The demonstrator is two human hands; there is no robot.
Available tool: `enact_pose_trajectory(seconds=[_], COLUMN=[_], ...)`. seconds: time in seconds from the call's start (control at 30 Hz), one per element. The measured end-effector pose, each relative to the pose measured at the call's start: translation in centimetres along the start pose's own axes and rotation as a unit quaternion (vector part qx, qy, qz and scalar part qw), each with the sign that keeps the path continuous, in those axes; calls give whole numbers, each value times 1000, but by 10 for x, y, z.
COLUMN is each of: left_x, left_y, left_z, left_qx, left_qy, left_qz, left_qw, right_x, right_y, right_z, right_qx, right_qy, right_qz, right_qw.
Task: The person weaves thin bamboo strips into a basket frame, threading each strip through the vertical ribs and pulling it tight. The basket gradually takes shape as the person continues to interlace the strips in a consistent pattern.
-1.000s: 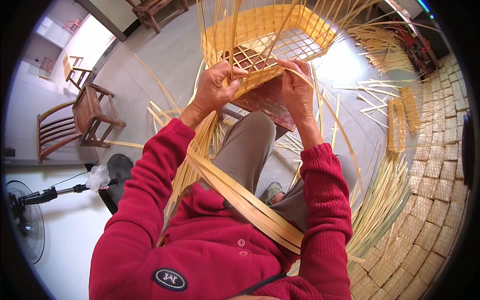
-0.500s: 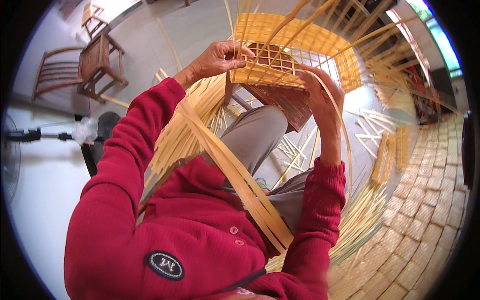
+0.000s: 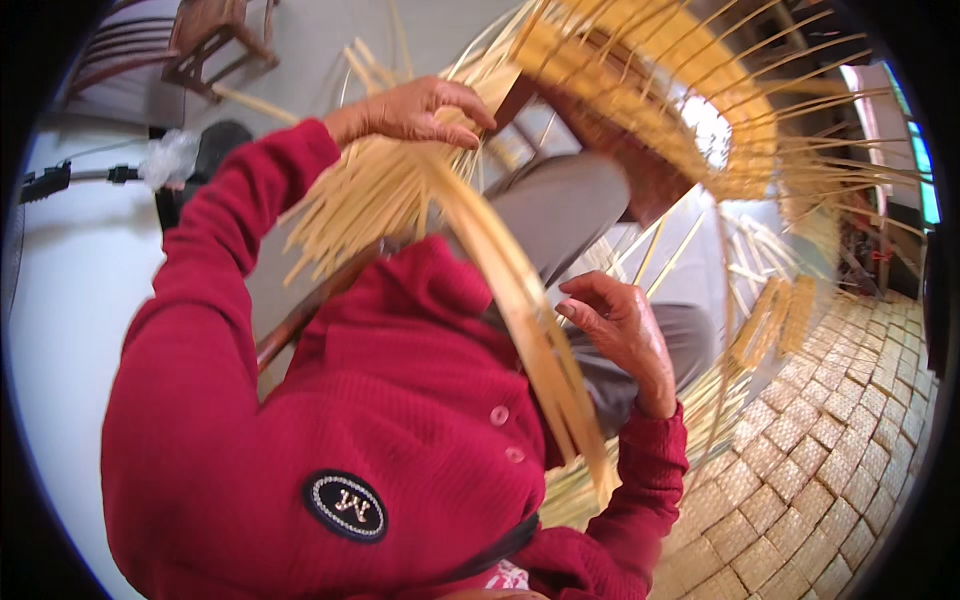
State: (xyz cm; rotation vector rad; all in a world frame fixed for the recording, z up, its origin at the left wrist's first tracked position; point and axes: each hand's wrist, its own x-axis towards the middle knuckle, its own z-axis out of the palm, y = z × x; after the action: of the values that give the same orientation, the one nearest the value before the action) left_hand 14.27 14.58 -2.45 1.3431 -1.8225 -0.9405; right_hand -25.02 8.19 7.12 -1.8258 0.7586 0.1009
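A half-woven bamboo basket (image 3: 690, 40) with upright stakes rests tilted on a red-brown wooden stool (image 3: 645, 165) ahead of my knees. My left hand (image 3: 425, 112) is off to the left of the basket, thumb and fingers apart, with nothing seen in it. Below it, flat bamboo strips (image 3: 512, 285) run across my lap, slightly blurred. Above my right thigh, my right hand (image 3: 622, 325) has its thumb and fingers curved and apart, close to these strips but not on them. A thin loose strand (image 3: 727, 280) hangs from the basket down past my right wrist.
A bundle of split bamboo (image 3: 350, 215) lies at my left. Offcuts (image 3: 755, 245) and small woven pieces (image 3: 775, 320) are on the floor at right, beside woven matting (image 3: 840, 440). A wooden chair (image 3: 215, 45) stands at far left.
Both hands have let go of the basket. My right hand has come down toward my lap; my left has moved slightly left. The view has shifted, so the basket appears farther right.
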Motion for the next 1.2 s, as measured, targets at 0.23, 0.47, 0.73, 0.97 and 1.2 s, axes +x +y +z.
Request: enact_pose_trajectory(seconds=[0.23, 0.47, 0.73, 0.97, 1.2], left_x=[-43, -23, 73, 76, 63], left_y=[9, 39, 42, 17, -39], left_z=[6, -1, 1, 19, 11], left_qx=[-15, 18, 230, 301, 324], left_qy=[-108, 15, 45, 49, 133], left_qz=[-44, 39, 99, 16, 85], left_qw=[993, 999, 967, 952, 933], right_x=[-16, -30, -50, -32, -47], right_y=[-14, -13, 45, 95, 139], right_z=[23, -17, -131, -152, -160], right_qx=[5, 20, -487, -596, -602], right_qy=[-30, 53, 291, 367, 400], right_qz=[18, 15, 31, 42, 89], right_qw=[999, 998, 823, 713, 685])
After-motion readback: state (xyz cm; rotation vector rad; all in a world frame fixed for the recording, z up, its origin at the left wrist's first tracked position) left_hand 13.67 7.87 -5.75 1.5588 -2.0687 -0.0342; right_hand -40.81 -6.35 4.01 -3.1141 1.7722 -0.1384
